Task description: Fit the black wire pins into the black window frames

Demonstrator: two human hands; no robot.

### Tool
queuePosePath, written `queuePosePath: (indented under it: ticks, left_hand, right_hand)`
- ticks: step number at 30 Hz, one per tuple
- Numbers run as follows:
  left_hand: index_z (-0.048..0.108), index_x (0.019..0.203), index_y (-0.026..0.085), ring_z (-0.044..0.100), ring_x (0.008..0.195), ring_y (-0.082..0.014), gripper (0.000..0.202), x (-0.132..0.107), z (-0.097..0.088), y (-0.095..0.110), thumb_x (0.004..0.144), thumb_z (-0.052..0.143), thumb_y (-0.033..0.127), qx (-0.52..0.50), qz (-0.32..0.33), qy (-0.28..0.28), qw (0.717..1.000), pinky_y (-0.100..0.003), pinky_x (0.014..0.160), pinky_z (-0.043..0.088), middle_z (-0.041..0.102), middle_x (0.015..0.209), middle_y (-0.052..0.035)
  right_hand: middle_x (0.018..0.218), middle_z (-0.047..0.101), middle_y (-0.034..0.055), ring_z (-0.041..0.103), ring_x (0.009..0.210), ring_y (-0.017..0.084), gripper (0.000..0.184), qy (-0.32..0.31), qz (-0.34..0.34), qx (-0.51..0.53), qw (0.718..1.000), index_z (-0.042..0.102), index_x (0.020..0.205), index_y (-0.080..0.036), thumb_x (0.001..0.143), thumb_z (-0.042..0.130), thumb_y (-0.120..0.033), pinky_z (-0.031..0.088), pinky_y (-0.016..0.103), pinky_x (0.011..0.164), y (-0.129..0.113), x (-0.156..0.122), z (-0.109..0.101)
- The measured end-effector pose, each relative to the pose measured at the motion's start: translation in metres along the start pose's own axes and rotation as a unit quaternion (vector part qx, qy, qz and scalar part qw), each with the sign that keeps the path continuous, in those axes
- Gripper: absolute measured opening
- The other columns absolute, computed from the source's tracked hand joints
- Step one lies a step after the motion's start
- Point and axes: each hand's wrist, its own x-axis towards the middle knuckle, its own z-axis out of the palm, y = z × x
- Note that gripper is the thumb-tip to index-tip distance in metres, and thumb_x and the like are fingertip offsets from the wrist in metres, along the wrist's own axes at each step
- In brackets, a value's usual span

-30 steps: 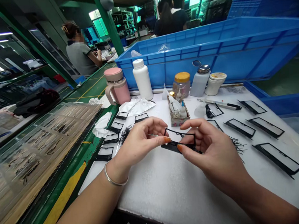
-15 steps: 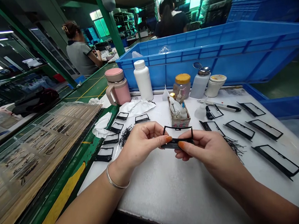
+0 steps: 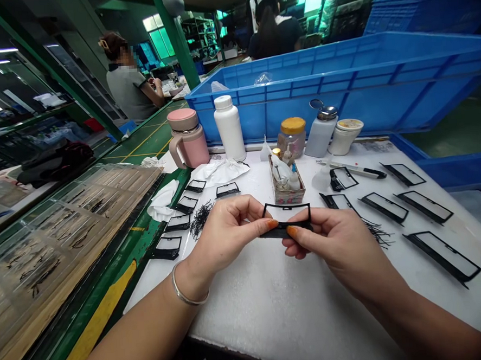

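A small black frame (image 3: 286, 205) with an open middle is held between my two hands over the white board. My left hand (image 3: 230, 224) pinches its left end, thumb on the near bar. My right hand (image 3: 325, 232) grips the right end, with the thumb pressed on the lower bar and fingers behind. Similar black frames lie on both sides, such as one (image 3: 444, 251) at the right and one (image 3: 167, 247) at the left. A heap of thin black strips (image 3: 202, 217) sits beside my left hand; more strips (image 3: 376, 231) lie beyond my right hand.
Behind my hands stand a small box (image 3: 289, 197) of bottles, a pink mug (image 3: 191, 142), a white bottle (image 3: 228, 129) and a pump bottle (image 3: 321, 134). A large blue crate (image 3: 301, 108) is at the back. A compartment tray (image 3: 64, 223) lies left. Two people work further away.
Both hands keep the same hold on the black frame. The view has shifted very slightly; nothing else has visibly moved.
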Motion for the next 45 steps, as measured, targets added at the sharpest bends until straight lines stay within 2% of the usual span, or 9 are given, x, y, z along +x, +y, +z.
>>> queuePosePath:
  ticks: [5,9,11,15,19,24,29,45]
  left_hand:
    - [0.059,0.071,0.011,0.055,0.062,-0.0099,0.026,0.003,-0.001,0.001,0.073,0.079,0.028,-0.068,-0.012,-0.014,0.998,-0.021,0.058,0.046,0.062,0.071,-0.0023]
    - [0.062,0.077,0.011,0.057,0.061,-0.0082,0.021,0.007,-0.005,-0.004,0.076,0.077,0.026,-0.117,-0.031,-0.026,0.992,-0.017,0.055,0.047,0.061,0.073,-0.0013]
    - [0.063,0.084,0.012,0.057,0.062,-0.008,0.021,0.009,-0.007,-0.008,0.075,0.077,0.025,-0.138,-0.055,-0.027,0.989,-0.016,0.053,0.048,0.06,0.073,-0.0004]
    - [0.061,0.107,0.016,0.059,0.063,-0.009,0.036,0.01,-0.006,-0.011,0.076,0.077,0.027,-0.15,-0.108,-0.052,0.981,-0.017,0.055,0.052,0.061,0.075,-0.0004]
    - [0.057,0.121,0.017,0.061,0.066,-0.0111,0.046,0.009,-0.004,-0.011,0.081,0.073,0.031,-0.141,-0.111,-0.085,0.98,-0.019,0.058,0.054,0.062,0.075,-0.002]
    - [0.057,0.122,0.017,0.061,0.061,-0.0095,0.044,0.008,-0.001,-0.01,0.083,0.071,0.028,-0.138,-0.114,-0.104,0.978,-0.018,0.057,0.054,0.064,0.075,-0.0027]
    - [0.056,0.122,0.016,0.061,0.058,-0.0094,0.041,0.008,0.0,-0.011,0.084,0.069,0.022,-0.13,-0.115,-0.115,0.978,-0.017,0.057,0.052,0.063,0.071,-0.0017]
    - [0.056,0.121,0.015,0.06,0.065,-0.0102,0.044,0.009,0.001,-0.014,0.081,0.072,0.019,-0.109,-0.108,-0.122,0.981,-0.019,0.06,0.05,0.064,0.076,-0.0038]
  right_hand:
    - [0.075,0.07,0.0061,0.068,0.067,0.018,0.014,-0.025,0.02,0.019,0.999,0.072,0.091,-0.015,0.086,0.068,-0.028,0.054,0.023,0.059,0.001,0.003,-0.004]
    - [0.077,0.07,0.007,0.066,0.068,0.016,0.023,-0.03,0.014,0.037,0.999,0.073,0.094,-0.015,0.091,0.066,-0.037,0.051,0.019,0.058,0.003,0.005,-0.01]
    - [0.074,0.07,0.0076,0.065,0.065,0.015,0.028,-0.028,0.004,0.04,0.999,0.074,0.088,-0.014,0.093,0.062,-0.039,0.049,0.018,0.055,0.004,0.006,-0.011]
    - [0.067,0.067,0.0082,0.061,0.059,0.015,0.032,-0.014,0.007,0.039,0.999,0.073,0.075,-0.013,0.095,0.058,-0.035,0.046,0.019,0.052,0.004,0.005,-0.011]
    - [0.064,0.067,0.0081,0.059,0.056,0.015,0.033,-0.001,0.01,0.032,0.999,0.072,0.071,-0.014,0.094,0.056,-0.031,0.045,0.019,0.05,0.003,0.004,-0.01]
    - [0.063,0.067,0.0074,0.059,0.055,0.014,0.034,0.006,0.015,0.016,1.0,0.071,0.068,-0.014,0.093,0.056,-0.032,0.045,0.018,0.049,0.003,0.004,-0.009]
    - [0.058,0.066,0.0059,0.059,0.051,0.013,0.031,0.027,0.01,-0.001,1.0,0.07,0.065,-0.014,0.089,0.055,-0.026,0.043,0.017,0.046,0.004,0.003,-0.006]
    - [0.053,0.063,0.0026,0.058,0.049,0.012,0.033,0.049,-0.004,-0.057,0.997,0.067,0.059,-0.014,0.088,0.055,-0.023,0.043,0.016,0.046,0.0,0.0,-0.002]
